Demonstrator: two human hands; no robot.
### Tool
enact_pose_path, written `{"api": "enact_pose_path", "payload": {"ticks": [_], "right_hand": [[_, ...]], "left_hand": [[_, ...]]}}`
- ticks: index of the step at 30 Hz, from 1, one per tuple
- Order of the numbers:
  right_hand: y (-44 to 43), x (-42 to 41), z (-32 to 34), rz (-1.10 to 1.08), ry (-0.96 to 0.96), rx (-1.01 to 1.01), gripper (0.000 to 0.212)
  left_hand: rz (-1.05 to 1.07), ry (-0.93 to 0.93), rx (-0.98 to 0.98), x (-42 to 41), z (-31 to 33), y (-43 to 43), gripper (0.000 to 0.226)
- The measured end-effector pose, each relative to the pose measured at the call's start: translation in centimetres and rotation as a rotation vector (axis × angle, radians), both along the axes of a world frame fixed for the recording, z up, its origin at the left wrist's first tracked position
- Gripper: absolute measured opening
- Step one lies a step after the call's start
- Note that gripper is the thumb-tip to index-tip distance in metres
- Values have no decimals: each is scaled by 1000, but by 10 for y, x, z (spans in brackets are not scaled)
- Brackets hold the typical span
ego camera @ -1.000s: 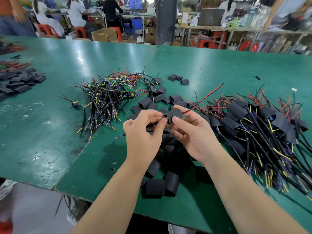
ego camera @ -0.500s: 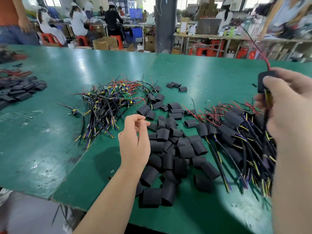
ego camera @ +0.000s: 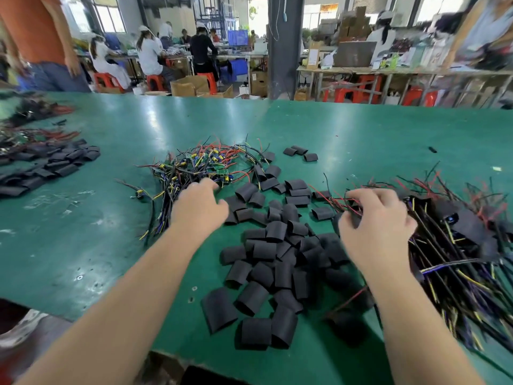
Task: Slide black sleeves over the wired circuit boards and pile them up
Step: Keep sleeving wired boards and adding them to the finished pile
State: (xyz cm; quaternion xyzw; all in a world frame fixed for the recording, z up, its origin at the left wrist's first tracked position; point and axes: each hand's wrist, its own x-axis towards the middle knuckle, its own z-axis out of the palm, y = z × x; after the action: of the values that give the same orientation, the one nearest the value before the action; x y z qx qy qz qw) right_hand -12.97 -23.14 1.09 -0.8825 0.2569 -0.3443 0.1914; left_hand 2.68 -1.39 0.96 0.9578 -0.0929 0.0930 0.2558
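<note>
Left hand, fingers relaxed, touches tangled green wired circuit boards; right hand curls over black-sleeved boards, grip unclear.

Nothing legible is showing anywhere. The boards in the wire tangle are coming out too small and blurred for any markings. The sleeves are showing plain black, no print. The cartons and the white sheet on the back bench are blurring out, so no label or number is resolving on them.
</note>
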Motion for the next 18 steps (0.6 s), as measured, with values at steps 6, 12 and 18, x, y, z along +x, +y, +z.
{"api": "enact_pose_path", "payload": {"ticks": [6,12,18], "right_hand": [[18,6,-15,168,31,-13,28],[16,6,-21,176,115,8,25],[15,5,-21,195,144,35,27]], "left_hand": [[122,122,47,48,-1,20,48],[154,92,195,57,-10,17,49],[188,-30,214,68,6,17,9]]}}
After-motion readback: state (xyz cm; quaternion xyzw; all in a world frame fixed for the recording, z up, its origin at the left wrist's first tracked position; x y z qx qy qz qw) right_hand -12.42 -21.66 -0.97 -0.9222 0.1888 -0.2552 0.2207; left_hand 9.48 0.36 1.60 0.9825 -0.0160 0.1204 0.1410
